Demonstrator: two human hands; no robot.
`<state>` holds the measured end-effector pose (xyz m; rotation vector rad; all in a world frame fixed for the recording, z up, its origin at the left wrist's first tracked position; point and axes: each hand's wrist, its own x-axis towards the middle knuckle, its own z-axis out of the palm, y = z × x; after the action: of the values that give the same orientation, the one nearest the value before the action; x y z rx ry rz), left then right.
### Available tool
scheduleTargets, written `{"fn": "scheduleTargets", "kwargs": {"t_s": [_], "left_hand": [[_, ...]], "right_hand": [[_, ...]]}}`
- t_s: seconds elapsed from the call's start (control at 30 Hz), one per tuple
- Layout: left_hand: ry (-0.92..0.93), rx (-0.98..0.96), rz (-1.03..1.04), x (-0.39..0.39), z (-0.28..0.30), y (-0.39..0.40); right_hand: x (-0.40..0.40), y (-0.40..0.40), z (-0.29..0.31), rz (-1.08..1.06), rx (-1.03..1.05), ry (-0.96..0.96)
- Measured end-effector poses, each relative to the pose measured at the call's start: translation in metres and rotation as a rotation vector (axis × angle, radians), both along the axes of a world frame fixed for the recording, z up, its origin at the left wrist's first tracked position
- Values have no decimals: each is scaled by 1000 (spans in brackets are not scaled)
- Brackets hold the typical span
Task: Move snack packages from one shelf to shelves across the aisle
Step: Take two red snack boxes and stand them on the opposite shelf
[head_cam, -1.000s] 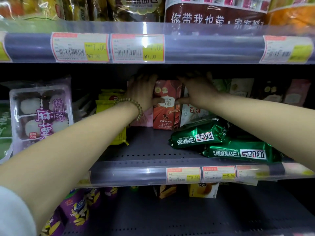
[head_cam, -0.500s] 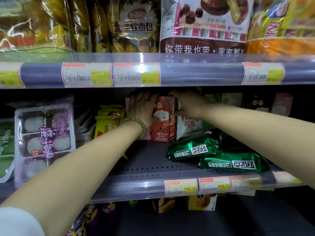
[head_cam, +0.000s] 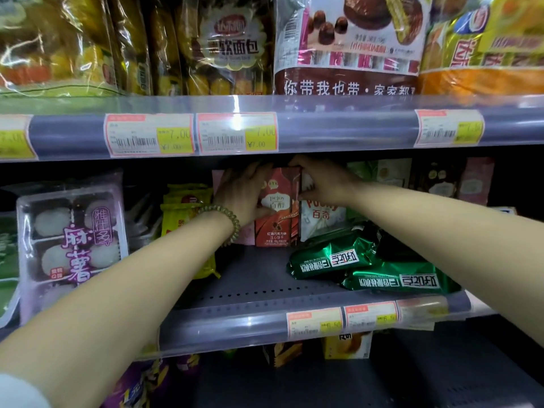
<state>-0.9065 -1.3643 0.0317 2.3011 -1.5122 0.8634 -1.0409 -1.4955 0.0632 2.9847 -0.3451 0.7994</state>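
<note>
A red-brown biscuit box (head_cam: pixel 276 219) stands upright at the back of the middle shelf (head_cam: pixel 259 293). My left hand (head_cam: pixel 241 192), with a bead bracelet on the wrist, presses against the box's left side and front. My right hand (head_cam: pixel 321 181) grips its upper right edge. Both arms reach deep under the upper shelf rail (head_cam: pixel 338 128). A pink box (head_cam: pixel 219 184) stands behind my left hand, and a white box (head_cam: pixel 321 219) stands just right of the red one.
Two green foil packs (head_cam: pixel 332 257) lie on the shelf at front right. Yellow packets (head_cam: pixel 182 213) and a clear mochi tray (head_cam: pixel 70 240) stand at left. Large bread and cake bags (head_cam: pixel 347 42) fill the top shelf. The lower shelf (head_cam: pixel 323 381) holds a few boxes.
The view has tilted upward, so the top shelf's bags now show. My hands have closed tighter on the red box, the right one shifting up to its top right edge.
</note>
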Motion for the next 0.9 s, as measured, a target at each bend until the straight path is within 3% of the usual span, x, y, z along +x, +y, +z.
{"fn": "scheduleTargets", "kwargs": {"t_s": [0.13, 0.43, 0.9], "left_hand": [[-122, 104, -19, 3, 13, 0], [-63, 75, -21, 13, 8, -5], [-68, 22, 42, 3, 8, -18]], "right_hand": [[-3, 0, 3, 28, 90, 4], [8, 6, 1, -41, -80, -12], [-27, -14, 0, -213, -70, 91]]}}
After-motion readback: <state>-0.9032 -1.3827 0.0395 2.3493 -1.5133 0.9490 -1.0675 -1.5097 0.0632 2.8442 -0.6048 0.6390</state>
